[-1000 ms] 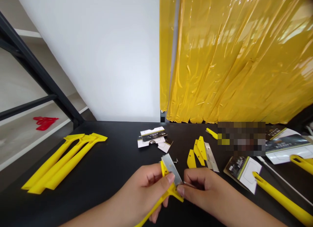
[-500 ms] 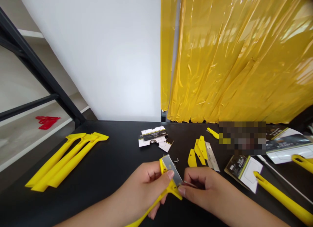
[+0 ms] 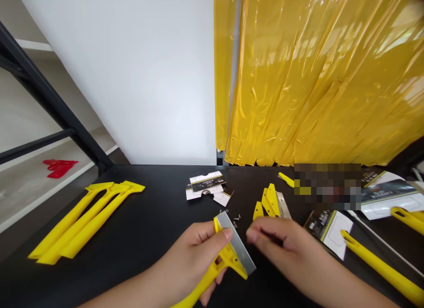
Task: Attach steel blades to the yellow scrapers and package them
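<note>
My left hand [image 3: 195,250] is wrapped round a yellow scraper handle [image 3: 207,279], its thumb pressing a flat metal blade [image 3: 240,246] against the scraper's head. To the right of the blade, and apart from it, my right hand [image 3: 285,246] has thumb and forefinger pinched together; anything between them is hidden. Small screws [image 3: 236,218] lie on the black table just beyond the blade. Behind my right hand are several yellow clamp plates [image 3: 271,199] with holes, beside another metal blade [image 3: 282,205].
Several yellow scraper handles [image 3: 96,219] lie together at the left. Printed cards [image 3: 207,182] are piled at the back middle. More cards [image 3: 327,235], a yellow handle [image 3: 380,264] and a white cable [image 3: 387,244] occupy the right. A red item [image 3: 59,168] rests on the left shelf.
My right hand has drawn away from the scraper's head to the right and slightly up. The blade now sits lower along the head, more of it showing, with my left thumb still on it.
</note>
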`<move>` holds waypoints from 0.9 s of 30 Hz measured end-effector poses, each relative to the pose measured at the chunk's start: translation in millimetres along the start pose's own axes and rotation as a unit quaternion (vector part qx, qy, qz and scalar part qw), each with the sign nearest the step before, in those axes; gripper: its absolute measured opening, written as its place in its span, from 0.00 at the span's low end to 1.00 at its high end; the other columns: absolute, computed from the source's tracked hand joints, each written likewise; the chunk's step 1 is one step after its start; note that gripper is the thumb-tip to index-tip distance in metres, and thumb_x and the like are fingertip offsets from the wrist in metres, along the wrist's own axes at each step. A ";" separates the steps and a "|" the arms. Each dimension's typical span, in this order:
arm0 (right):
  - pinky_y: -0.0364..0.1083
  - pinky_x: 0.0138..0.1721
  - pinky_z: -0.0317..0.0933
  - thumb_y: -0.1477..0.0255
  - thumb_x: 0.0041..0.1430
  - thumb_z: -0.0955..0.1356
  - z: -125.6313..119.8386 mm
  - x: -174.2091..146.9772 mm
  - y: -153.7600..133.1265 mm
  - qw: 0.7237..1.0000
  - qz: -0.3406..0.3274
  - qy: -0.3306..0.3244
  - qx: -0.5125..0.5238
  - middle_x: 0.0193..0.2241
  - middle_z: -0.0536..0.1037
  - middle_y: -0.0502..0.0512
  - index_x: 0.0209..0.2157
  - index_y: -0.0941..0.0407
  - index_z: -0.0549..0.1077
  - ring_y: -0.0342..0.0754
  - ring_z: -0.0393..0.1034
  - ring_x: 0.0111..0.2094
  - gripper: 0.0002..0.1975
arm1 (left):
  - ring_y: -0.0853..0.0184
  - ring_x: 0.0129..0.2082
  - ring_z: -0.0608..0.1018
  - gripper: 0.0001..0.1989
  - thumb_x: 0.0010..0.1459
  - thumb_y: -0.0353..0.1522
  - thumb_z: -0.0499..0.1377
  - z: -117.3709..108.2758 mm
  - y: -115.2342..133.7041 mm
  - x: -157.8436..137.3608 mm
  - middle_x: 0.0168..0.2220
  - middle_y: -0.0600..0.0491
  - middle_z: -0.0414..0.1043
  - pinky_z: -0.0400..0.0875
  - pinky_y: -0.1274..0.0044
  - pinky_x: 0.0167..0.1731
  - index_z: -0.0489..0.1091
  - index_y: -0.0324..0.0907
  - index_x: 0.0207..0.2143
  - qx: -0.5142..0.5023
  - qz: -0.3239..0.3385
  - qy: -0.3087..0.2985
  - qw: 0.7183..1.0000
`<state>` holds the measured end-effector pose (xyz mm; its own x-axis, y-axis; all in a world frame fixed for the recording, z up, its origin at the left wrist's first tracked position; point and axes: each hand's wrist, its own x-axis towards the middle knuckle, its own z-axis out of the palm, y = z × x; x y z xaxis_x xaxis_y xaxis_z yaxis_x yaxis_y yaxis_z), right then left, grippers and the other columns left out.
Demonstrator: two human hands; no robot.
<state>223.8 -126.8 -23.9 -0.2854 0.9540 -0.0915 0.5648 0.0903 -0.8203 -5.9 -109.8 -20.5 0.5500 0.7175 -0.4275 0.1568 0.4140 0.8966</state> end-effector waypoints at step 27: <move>0.50 0.36 0.61 0.61 0.64 0.69 -32.9 35.2 46.6 0.929 0.142 0.172 -0.295 0.36 0.81 0.56 0.35 0.53 0.75 0.57 0.77 0.38 0.10 | 0.78 0.12 0.65 0.18 0.67 0.48 0.61 -6.6 -1.9 -5.9 0.21 0.61 0.68 0.64 0.87 0.12 0.68 0.42 0.36 0.003 -0.013 -0.040 0.999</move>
<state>265.5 -79.6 -46.8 0.1458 0.9892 0.0122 0.9349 -0.1337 -0.3287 -14.9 -111.1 -20.5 0.6091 0.6591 -0.4412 0.1771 0.4292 0.8857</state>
